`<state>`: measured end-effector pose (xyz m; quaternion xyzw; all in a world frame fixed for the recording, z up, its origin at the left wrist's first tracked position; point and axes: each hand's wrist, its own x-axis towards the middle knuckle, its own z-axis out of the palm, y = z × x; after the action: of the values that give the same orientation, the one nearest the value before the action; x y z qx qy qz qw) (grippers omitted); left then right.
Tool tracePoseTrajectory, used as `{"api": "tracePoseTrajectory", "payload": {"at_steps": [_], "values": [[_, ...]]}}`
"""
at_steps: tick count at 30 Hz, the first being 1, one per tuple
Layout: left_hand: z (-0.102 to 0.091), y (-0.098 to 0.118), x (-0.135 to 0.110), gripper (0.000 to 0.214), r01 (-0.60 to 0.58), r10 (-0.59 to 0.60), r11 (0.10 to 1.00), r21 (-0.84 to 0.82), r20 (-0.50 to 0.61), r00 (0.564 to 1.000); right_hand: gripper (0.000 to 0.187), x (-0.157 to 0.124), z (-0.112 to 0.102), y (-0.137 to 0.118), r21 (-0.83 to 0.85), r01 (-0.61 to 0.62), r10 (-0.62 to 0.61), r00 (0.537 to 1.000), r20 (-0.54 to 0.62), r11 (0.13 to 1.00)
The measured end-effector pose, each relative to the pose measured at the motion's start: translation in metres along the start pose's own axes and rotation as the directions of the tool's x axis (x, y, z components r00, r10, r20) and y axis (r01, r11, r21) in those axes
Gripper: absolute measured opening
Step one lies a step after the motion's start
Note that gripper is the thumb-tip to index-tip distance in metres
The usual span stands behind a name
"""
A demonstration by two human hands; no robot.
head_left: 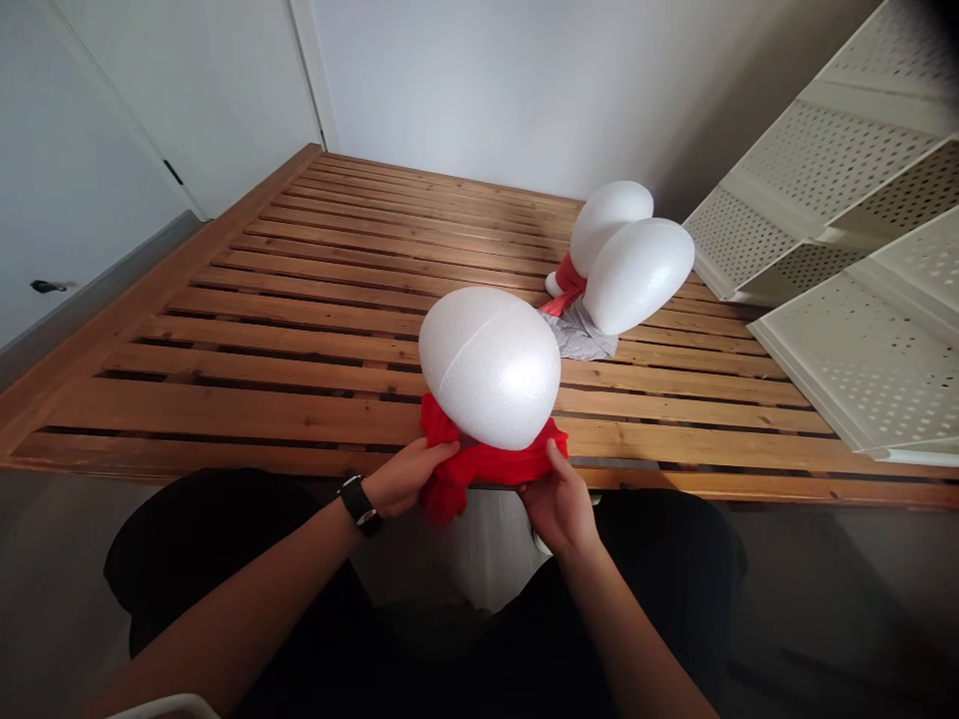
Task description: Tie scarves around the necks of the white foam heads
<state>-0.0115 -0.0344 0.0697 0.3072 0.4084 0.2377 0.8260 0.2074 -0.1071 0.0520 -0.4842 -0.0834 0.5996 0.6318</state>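
Left hand: and there's the left hand (pixel 409 477), grip clamped on the bunched red cloth (pixel 479 464), a black wristwatch (pixel 360 504) on its wrist!

Right hand: over on the other side, the right hand (pixel 560 504) has its grip clamped on the same cloth, thumb pressing up into the fabric.

Main piece: a big white foam egg (pixel 489 367), seam running across it, tilted at the near edge of the slats, red cloth hugging its lower end.

Further back: two more foam eggs (pixel 636 275) sit touching each other, with more red cloth (pixel 569 283) and a crumpled grey cloth (pixel 584 335) at their base.

Surroundings: all on a slatted wooden bed base (pixel 225 399), white perforated shelf panels (pixel 846 150) to the right, a white door (pixel 75 170) to the left.
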Motion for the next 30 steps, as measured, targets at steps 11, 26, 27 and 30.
{"api": "tracePoseTrajectory", "payload": {"at_steps": [11, 26, 27, 30], "values": [[0.004, -0.004, -0.003, 0.045, 0.013, -0.022, 0.995, 0.099, 0.091, 0.996, 0.061, -0.044, -0.011, 0.029, -0.398, -0.297, 0.410, 0.881, 0.237, 0.868], [-0.015, -0.015, 0.013, 0.050, -0.156, 0.180, 0.922, 0.355, -0.037, 0.983, 0.036, -0.020, 0.017, 0.042, 0.161, 0.034, -0.034, 0.999, -0.005, 0.986], [-0.015, -0.014, 0.013, 0.049, -0.153, 0.181, 0.943, 0.295, -0.070, 0.981, 0.032, -0.018, 0.013, 0.038, 0.176, 0.051, -0.047, 0.999, -0.026, 0.983], [-0.016, -0.008, 0.013, 0.042, -0.152, 0.168, 0.982, 0.110, -0.161, 0.973, 0.022, -0.009, -0.003, 0.019, 0.205, 0.103, -0.093, 0.994, -0.059, 0.973]]}}
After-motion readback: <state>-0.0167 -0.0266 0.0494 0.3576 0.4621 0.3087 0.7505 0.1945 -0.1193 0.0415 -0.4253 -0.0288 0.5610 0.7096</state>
